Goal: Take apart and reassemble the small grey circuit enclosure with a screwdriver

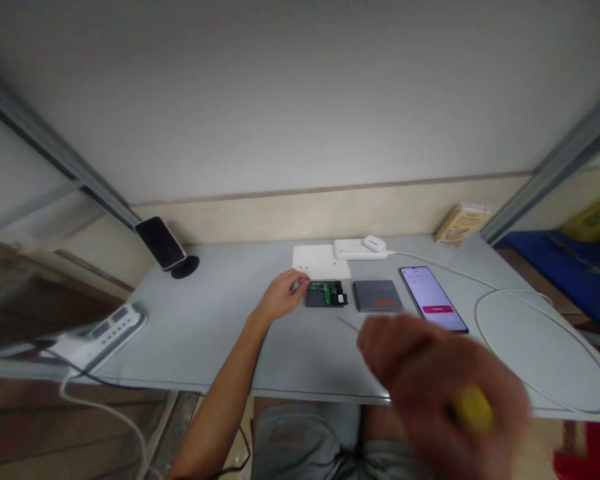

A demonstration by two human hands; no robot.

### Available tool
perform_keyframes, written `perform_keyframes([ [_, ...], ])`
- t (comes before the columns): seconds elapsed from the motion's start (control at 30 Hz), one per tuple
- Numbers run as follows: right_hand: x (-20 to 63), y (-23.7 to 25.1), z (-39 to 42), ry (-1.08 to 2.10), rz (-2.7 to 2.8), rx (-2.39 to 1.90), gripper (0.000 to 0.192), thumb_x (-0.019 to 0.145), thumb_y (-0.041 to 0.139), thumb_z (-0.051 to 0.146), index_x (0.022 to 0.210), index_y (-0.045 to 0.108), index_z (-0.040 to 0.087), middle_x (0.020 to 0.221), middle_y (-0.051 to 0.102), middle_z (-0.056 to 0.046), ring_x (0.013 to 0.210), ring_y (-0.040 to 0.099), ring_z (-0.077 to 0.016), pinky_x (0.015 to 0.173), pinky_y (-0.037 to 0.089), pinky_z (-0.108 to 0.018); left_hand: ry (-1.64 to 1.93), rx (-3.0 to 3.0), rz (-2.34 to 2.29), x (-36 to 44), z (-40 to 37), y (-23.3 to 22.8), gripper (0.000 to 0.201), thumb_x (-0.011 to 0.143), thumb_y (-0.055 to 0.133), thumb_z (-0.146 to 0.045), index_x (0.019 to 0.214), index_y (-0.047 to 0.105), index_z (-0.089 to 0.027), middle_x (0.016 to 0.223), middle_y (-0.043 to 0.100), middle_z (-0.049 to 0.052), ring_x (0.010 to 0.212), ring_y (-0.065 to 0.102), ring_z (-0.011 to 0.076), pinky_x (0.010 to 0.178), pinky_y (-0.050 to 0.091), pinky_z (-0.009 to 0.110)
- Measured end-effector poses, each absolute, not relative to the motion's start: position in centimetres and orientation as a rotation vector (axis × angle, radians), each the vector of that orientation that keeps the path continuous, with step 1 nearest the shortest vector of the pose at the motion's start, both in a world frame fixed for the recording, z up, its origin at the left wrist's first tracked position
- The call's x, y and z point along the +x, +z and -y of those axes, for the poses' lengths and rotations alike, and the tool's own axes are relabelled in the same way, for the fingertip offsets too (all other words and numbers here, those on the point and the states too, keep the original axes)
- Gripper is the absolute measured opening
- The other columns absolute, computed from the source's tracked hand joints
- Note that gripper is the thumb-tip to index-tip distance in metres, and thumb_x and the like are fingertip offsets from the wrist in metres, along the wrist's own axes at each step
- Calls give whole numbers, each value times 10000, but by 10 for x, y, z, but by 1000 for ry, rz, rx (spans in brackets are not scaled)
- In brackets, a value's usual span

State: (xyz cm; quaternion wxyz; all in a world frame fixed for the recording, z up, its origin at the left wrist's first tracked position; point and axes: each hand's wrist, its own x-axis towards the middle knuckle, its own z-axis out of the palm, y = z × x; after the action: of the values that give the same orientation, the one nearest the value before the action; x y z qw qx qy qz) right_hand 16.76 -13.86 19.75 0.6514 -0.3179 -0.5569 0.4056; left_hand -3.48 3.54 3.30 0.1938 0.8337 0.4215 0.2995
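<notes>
My left hand (283, 294) rests at the left end of a dark drive-like unit (320, 299) with a bare green circuit board on top. Its thumb and fingers are pinched together by the board's upper left corner; a small greyish thing shows between them, too small to name. Raised close to the camera and blurred, my right hand (440, 393) is wrapped round a screwdriver (473, 408) with a yellow handle. The thin shaft points left, above the table and apart from the board. A flat grey square case part (377, 296) with reddish lettering lies right of the unit.
Behind the board lie a white sheet (320, 261) and a white power strip (355, 250) with its cable looping right. A lit phone (433, 299) lies to the right, a small box (461, 225) behind it. At left are a phone on a stand (161, 244) and another power strip (113, 337).
</notes>
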Motion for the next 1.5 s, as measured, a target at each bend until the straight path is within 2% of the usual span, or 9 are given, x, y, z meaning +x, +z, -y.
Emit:
perform_keyframes([
  [0.17, 157, 141, 0, 1056, 1054, -589, 341, 925, 637, 528, 776, 507, 251, 703, 487, 26, 600, 469, -125, 572, 424, -279, 800, 2310, -1170, -26, -32, 27, 238, 992, 493, -252, 1098, 698, -190, 971, 701, 52, 823, 633, 173, 805, 521, 305],
  [0.3, 147, 96, -46, 1148, 981, -656, 447, 866, 665, 624, 758, 458, 243, 680, 442, 53, 567, 435, -103, 534, 380, -244, 780, 2278, -1199, -24, -30, 27, 233, 974, 499, -221, 1102, 693, -194, 970, 704, 50, 832, 648, 177, 798, 530, 302],
  [0.47, 144, 77, -49, 1152, 976, -684, 440, 872, 670, 609, 764, 463, 237, 678, 446, 62, 562, 445, -90, 534, 378, -234, 779, 2312, -1181, -23, -29, 29, 229, 977, 486, -213, 1087, 686, -186, 947, 687, 55, 818, 639, 181, 793, 532, 307],
  [0.87, 145, 77, -53, 1147, 993, -713, 389, 906, 651, 552, 769, 458, 244, 687, 447, 58, 573, 440, -101, 547, 375, -249, 744, 2365, -1169, -21, -29, 32, 226, 978, 475, -166, 1097, 666, -188, 1004, 698, 80, 972, 667, 216, 929, 542, 351],
  [1.0, 142, 81, -54, 1126, 1076, -755, 412, 895, 643, 607, 785, 475, 247, 676, 473, 55, 581, 450, -108, 548, 373, -250, 719, 2400, -1166, -21, -29, 31, 229, 978, 468, -156, 1092, 663, -189, 1007, 694, 84, 991, 661, 220, 948, 543, 366],
  [1.13, 138, 86, -57, 1133, 1241, -759, 436, 906, 556, 693, 884, 488, 263, 626, 466, 70, 551, 435, -114, 523, 353, -247, 714, 2421, -1189, -20, -28, 31, 230, 983, 460, -158, 1093, 661, -186, 1000, 685, 85, 1000, 658, 222, 966, 538, 370],
  [1.27, 138, 84, -55, 1147, 1223, -727, 408, 901, 609, 648, 965, 418, 293, 648, 506, 90, 553, 466, -116, 534, 367, -240, 712, 2459, -1197, -19, -29, 30, 221, 971, 462, -149, 1075, 655, -176, 979, 674, 90, 976, 651, 233, 944, 539, 383],
  [1.4, 148, 76, -52, 1166, 1213, -745, 357, 921, 613, 607, 975, 522, 266, 759, 587, 45, 660, 559, -126, 640, 451, -270, 702, 2469, -1202, -18, -29, 29, 218, 969, 454, -142, 1062, 649, -172, 984, 675, 92, 987, 646, 234, 953, 530, 385],
  [1.5, 156, 73, -51, 1175, 1199, -722, 319, 955, 582, 576, 997, 585, 260, 804, 605, 21, 708, 578, -141, 689, 475, -294, 704, 2462, -1200, -18, -29, 29, 225, 972, 447, -140, 1066, 649, -174, 993, 676, 92, 996, 643, 234, 959, 529, 386],
])
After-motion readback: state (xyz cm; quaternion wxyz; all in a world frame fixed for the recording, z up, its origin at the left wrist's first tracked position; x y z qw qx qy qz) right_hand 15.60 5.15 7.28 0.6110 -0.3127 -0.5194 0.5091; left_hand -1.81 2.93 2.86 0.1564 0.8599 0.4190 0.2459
